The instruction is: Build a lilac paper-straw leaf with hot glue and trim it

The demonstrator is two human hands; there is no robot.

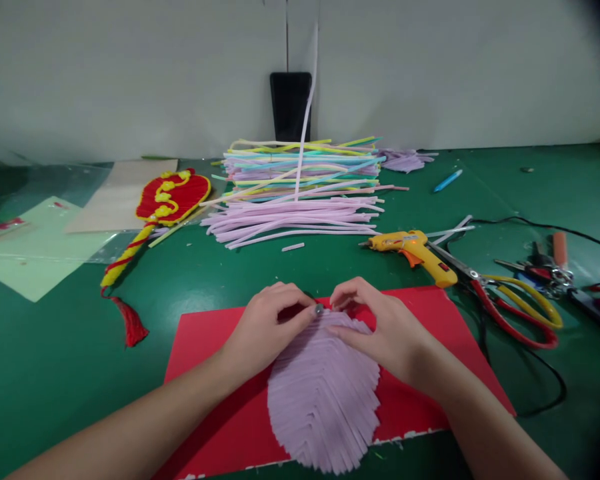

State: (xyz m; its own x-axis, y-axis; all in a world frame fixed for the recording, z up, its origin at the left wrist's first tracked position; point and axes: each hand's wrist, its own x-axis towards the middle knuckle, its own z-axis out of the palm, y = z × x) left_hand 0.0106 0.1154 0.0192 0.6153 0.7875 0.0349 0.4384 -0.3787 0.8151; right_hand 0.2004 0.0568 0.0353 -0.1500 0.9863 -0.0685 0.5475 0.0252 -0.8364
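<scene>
A leaf-shaped piece of lilac pipe cleaners (325,393), laid in slanting rows that meet along a middle line, lies on a red sheet (210,387). My left hand (273,320) is closed at the top of this piece, thumb and fingertips pinching its edge. A small dark shiny spot shows at the left thumb tip; what it is I cannot make out. On the upper right edge, my right hand (385,327) is curled, its thumb resting on the lilac rows and its fingers bent over the far side. Both hands' fingertips are partly hidden.
Behind are bundled pipe cleaners (300,220), one standing upright before a black phone (290,103). To the right lie a yellow glue gun (415,253), scissors (510,300), keys (555,277) and a blue pen (448,181). At left is a red-yellow fan (173,197) with a tassel.
</scene>
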